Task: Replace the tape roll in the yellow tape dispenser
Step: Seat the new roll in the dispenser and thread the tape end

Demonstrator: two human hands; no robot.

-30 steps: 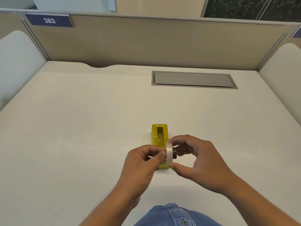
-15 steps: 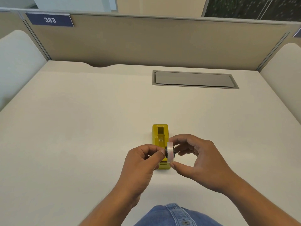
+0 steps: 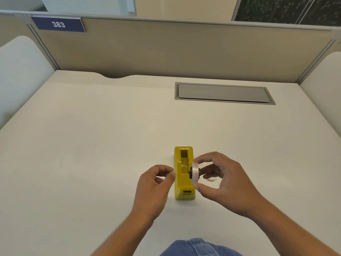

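While nothing is held in the loosely curled left hand, the glossy yellow tape dispenser, a blocky plastic wedge, is left standing on the matte surface. Beside it, the translucent tape roll on its black hub is pinched by the right hand; seating it in the open cradle is judged next.

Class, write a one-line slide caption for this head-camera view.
Right hand holds tape roll beside the yellow dispenser; left hand waits nearby.
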